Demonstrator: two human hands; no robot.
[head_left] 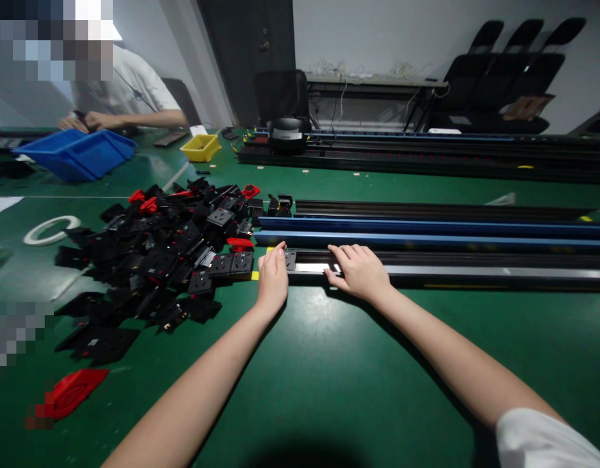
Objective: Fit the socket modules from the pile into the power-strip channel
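A long black rail (475, 274) with a silvery front strip lies crosswise in front of me. Around its left end my left hand (273, 276) is closed, fingers together. A black socket module (290, 260) sits in the channel just right of these fingers, partly hidden by them. Further right, my right hand (361, 270) grips across the same rail, fingertips at the far side and thumb at the near side. Between the hands a bright white stretch shows in the channel. Two more socket modules (231, 263) lie in line, left of my left hand.
A large heap of black socket modules (153, 260) with some red ones covers the left. Blue rails (426, 237) lie behind the black rail. A white tape ring (51, 230), blue bin (80, 155) and yellow bin (201, 148) stand left. A co-worker (129, 91) sits beyond.
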